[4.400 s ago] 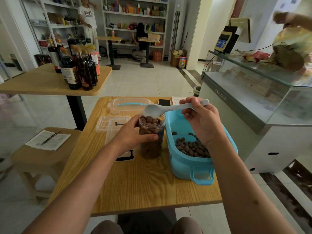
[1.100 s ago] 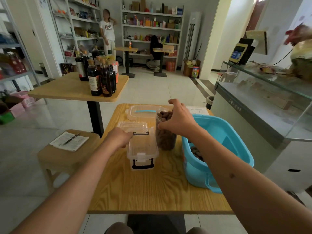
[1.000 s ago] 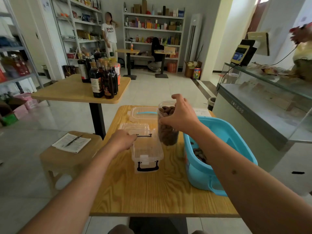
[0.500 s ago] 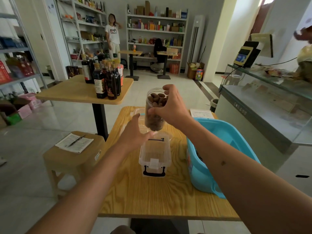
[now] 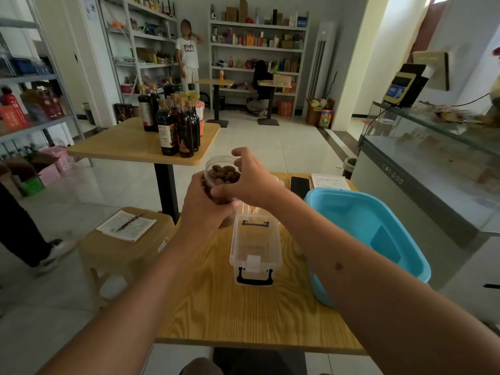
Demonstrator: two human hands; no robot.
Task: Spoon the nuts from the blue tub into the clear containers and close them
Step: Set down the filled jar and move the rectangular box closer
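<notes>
A clear round jar [image 5: 220, 171] full of brown nuts is held up above the wooden table [image 5: 243, 315], with no lid on it. My left hand [image 5: 205, 209] wraps around its lower body. My right hand [image 5: 250, 178] grips its rim from the right. Below the jar stands an empty clear rectangular container [image 5: 255, 246] with black latches. The blue tub [image 5: 378, 234] sits at the right of the table; my right forearm hides its bottom and the nuts inside.
A black phone [image 5: 299, 185] and a paper sheet [image 5: 330, 181] lie at the table's far edge. A second table with several dark bottles [image 5: 178, 125] stands ahead left, a stool with papers [image 5: 127, 226] at left, a glass counter [image 5: 433, 163] at right.
The jar has been lifted off the table and carried left and up. My left hand left the rectangular container and took hold of the jar's body.
</notes>
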